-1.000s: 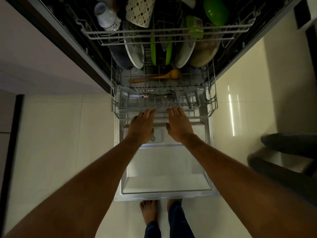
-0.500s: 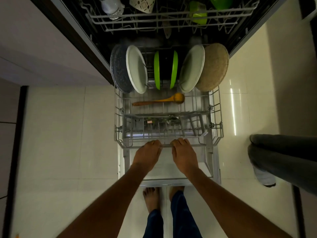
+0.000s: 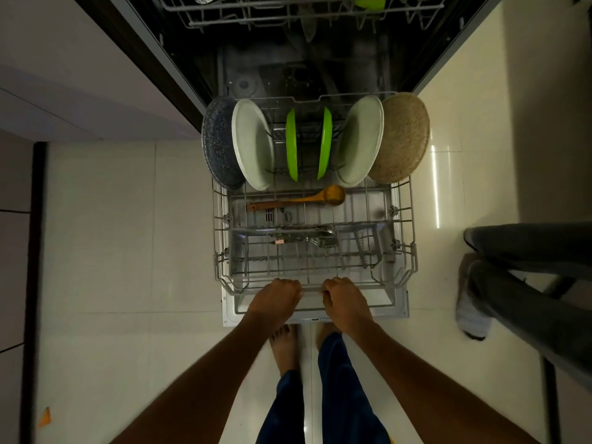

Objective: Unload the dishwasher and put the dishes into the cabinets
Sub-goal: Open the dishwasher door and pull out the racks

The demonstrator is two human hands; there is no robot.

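Step in hand: lower rack [image 3: 315, 251] drawn out over the open dishwasher door [image 3: 315, 310], nothing unloaded yet. Left hand [image 3: 277, 298] and right hand [image 3: 344, 299] sit side by side on the rack's near front rail, fingers curled over the wire and grasping it. Load sits at the far end of the rack, all on edge: from left, a dark speckled plate [image 3: 217, 149], pale plate [image 3: 253, 144], two green plates [image 3: 291, 144], another pale plate [image 3: 360, 141], then a tan speckled plate [image 3: 402, 137] far right. Wooden ladle [image 3: 298, 200] lies flat across the rack just near of the plates, bowl to the right. Some metal cutlery [image 3: 307, 235] lies mid-rack; exact pieces too dim to tell. Upper rack [image 3: 301, 11] is at the far edge, contents mostly cut off. Someone else's legs [image 3: 525, 274] stand at right, well apart from the rack. Next, my read: let go of the rail, reach far over the ladle and lift plates straight up out of the tines. No cabinets in view, so that calls for a turn away from the dishwasher.
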